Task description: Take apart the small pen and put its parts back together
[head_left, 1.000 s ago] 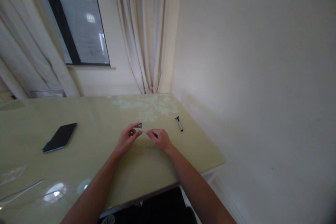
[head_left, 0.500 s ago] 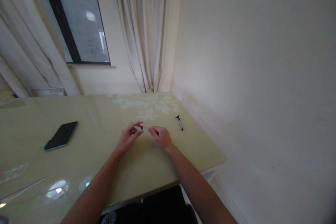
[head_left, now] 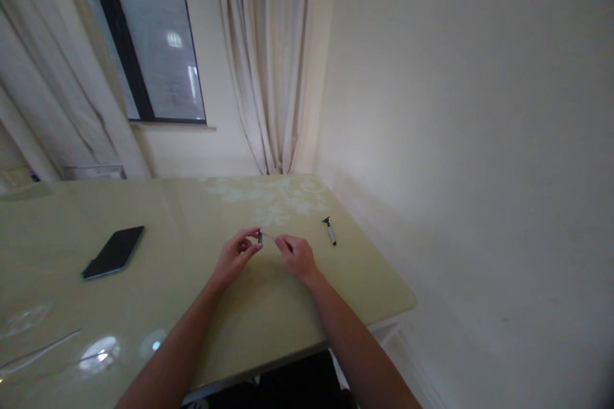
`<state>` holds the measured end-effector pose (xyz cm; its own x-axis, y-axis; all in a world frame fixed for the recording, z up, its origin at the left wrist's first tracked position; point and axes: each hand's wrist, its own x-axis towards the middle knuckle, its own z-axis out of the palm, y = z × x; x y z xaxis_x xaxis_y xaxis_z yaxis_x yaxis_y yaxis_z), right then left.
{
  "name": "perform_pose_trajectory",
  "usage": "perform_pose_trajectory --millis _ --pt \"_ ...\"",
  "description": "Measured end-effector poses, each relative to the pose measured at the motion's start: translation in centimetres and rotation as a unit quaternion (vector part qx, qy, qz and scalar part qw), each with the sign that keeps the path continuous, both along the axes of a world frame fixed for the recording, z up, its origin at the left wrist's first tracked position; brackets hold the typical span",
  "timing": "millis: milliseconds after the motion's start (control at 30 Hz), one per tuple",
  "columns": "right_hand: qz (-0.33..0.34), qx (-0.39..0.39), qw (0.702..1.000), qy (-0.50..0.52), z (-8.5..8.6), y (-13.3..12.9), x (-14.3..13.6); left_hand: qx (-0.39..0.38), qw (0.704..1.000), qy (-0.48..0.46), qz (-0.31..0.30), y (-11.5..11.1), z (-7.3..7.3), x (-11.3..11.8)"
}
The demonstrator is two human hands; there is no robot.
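Between thumb and fingertips, my left hand (head_left: 237,255) pinches a small dark, narrow piece (head_left: 260,238) with a greenish tint, held upright over the table. It is too small to name. My right hand (head_left: 296,255) is closed, thumb against fingers, on a thin pale strip (head_left: 268,236) that runs left to the dark piece. Whether the strip is fixed to that piece or only touches it, I cannot tell. Right of my hands, a razor (head_left: 330,231) with a black head and a light handle lies on the table.
The glossy pale green table (head_left: 288,323) ends at a white wall on the right. A black tablet-like slab (head_left: 115,252) lies left. Thin pale strands (head_left: 43,350) and clear plastic (head_left: 26,319) are at the near left. Curtains (head_left: 268,77) hang behind.
My right hand has drawn slightly away from the left, and more of the dark piece and the strip shows. The whole view has shifted a little; the razor and slab stay put.
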<state>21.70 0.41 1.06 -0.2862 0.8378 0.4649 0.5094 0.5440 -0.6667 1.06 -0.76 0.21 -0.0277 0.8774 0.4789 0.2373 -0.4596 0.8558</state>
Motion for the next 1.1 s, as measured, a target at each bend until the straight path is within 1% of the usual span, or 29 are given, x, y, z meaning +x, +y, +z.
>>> perform_pose_trajectory --millis 100,133,233,267,367,400,500,533,633,667,767,800,900,933,967,1067,1100 --pt "0.035 0.002 0.999 -0.008 -0.04 0.0 0.03 -0.004 1.0 0.003 -0.002 -0.12 0.11 0.03" --pt "0.034 -0.001 0.999 -0.005 -0.03 -0.02 0.02 -0.006 1.0 0.001 0.0 -0.17 0.18 0.05" --pt "0.002 -0.01 1.0 0.002 0.0 -0.11 -0.06 -0.008 1.0 -0.005 0.002 -0.32 0.33 0.12" --pt "0.003 -0.01 1.0 0.001 0.0 -0.14 -0.09 -0.009 1.0 -0.004 0.002 -0.34 0.34 0.14" --pt "0.046 -0.005 0.999 -0.01 -0.04 -0.18 -0.17 -0.017 1.0 0.009 -0.004 -0.36 0.29 0.13" --pt "0.046 -0.006 0.999 -0.008 -0.05 -0.19 -0.19 -0.017 1.0 0.01 -0.004 -0.34 0.25 0.12" --pt "0.004 -0.006 1.0 0.0 0.01 -0.24 -0.22 -0.008 1.0 0.007 -0.003 -0.28 0.16 0.11" --pt "0.002 -0.002 1.0 -0.002 0.04 -0.25 -0.22 -0.006 1.0 0.008 -0.004 -0.26 0.15 0.12" --pt "0.039 0.007 0.999 -0.01 0.05 -0.22 -0.17 -0.01 1.0 0.016 -0.009 -0.22 0.11 0.15" --pt "0.037 0.005 0.999 -0.005 0.02 -0.18 -0.15 -0.01 1.0 0.013 -0.007 -0.22 0.11 0.16" --pt "-0.003 -0.002 1.0 0.004 -0.1 -0.09 -0.1 -0.006 1.0 -0.001 0.001 -0.22 0.13 0.13" --pt "0.0 0.001 1.0 -0.001 -0.12 -0.1 -0.1 -0.007 1.0 -0.001 0.001 -0.24 0.16 0.11" --pt "0.056 0.013 0.998 -0.023 -0.11 -0.26 -0.16 -0.015 1.0 0.007 -0.005 -0.28 0.3 0.01" --pt "0.063 0.013 0.998 -0.022 -0.08 -0.32 -0.19 -0.018 1.0 0.008 -0.007 -0.29 0.34 -0.01" --pt "0.058 0.011 0.998 -0.017 -0.05 -0.36 -0.21 -0.019 1.0 0.007 -0.007 -0.3 0.38 -0.01" --pt "0.015 0.0 1.0 -0.007 0.01 -0.38 -0.17 -0.013 1.0 0.004 -0.007 -0.28 0.39 0.04" --pt "0.013 -0.001 1.0 -0.011 0.0 -0.36 -0.15 -0.01 1.0 0.005 -0.007 -0.28 0.36 0.06"
